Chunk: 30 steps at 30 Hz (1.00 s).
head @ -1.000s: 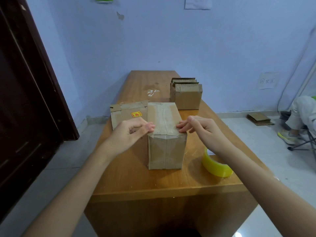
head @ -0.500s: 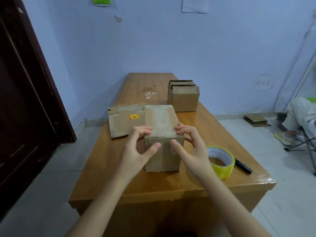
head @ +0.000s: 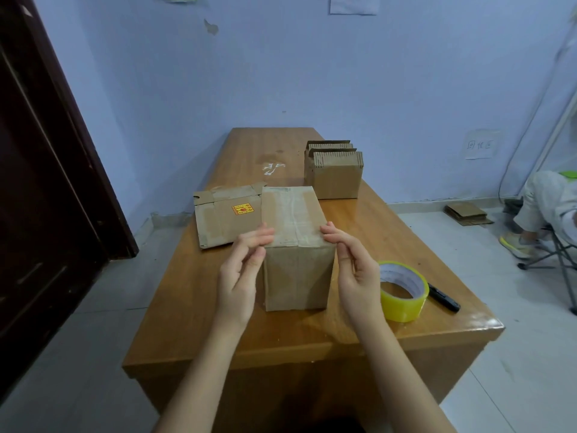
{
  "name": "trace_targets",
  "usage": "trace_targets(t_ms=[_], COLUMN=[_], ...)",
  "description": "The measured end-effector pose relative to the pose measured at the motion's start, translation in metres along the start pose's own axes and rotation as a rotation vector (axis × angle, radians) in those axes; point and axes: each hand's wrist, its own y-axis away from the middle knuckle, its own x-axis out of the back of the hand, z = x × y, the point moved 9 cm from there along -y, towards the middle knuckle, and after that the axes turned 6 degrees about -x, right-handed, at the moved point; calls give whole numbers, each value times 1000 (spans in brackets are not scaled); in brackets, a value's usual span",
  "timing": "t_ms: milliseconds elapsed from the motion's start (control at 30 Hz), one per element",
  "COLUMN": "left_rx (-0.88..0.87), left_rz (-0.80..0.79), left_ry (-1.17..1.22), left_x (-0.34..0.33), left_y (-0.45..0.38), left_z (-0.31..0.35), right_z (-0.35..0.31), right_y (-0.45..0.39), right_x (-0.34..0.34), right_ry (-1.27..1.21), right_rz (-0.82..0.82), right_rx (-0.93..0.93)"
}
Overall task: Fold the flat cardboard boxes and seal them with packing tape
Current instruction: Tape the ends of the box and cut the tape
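A folded cardboard box (head: 296, 267) stands upright near the table's front, with clear tape running along its closed top. My left hand (head: 242, 270) is at the box's left side, its fingertips touching the near top left edge. On the other side, my right hand (head: 354, 267) has loosely bent fingers with their tips on the near top right corner. Neither hand wraps round the box. A yellow roll of packing tape (head: 402, 292) lies on the table just right of my right hand. A flat cardboard box (head: 228, 215) with a yellow-red sticker lies behind my left hand.
A stack of flat boxes (head: 334, 175) stands on edge further back on the wooden table (head: 281, 335). A black marker (head: 443, 296) lies beside the tape. A dark door (head: 46, 182) is at left. A seated person (head: 546, 204) and cardboard scraps (head: 466, 214) are at right.
My hands slid from the top of the box down over its near edge, then apart to its left and right sides. The box stayed in place.
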Motion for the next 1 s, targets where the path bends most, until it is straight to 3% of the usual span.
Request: trace_targets(t_ms=[267,567,700,833,1000], left_rx=[-51,104,234,146,-34], left_rz=[126,-29,14,-59,-223], left_ry=[-245,-88,-91,-512,-946], left_x=[-3,4,5,-12,-49], left_y=[-2,-9,-16,-24,-21], left_z=[9,6,8,36,83], right_z=[-9,-6,-7,-16,-21], right_y=[1,-6,-10,-24,-37], right_x=[-7,-3,1,3,-10], right_ry=[135,14,-66,286,918], right_rz=[122,-23,9,14,-259], right_rx=[-48,-196,-338,-410,-509])
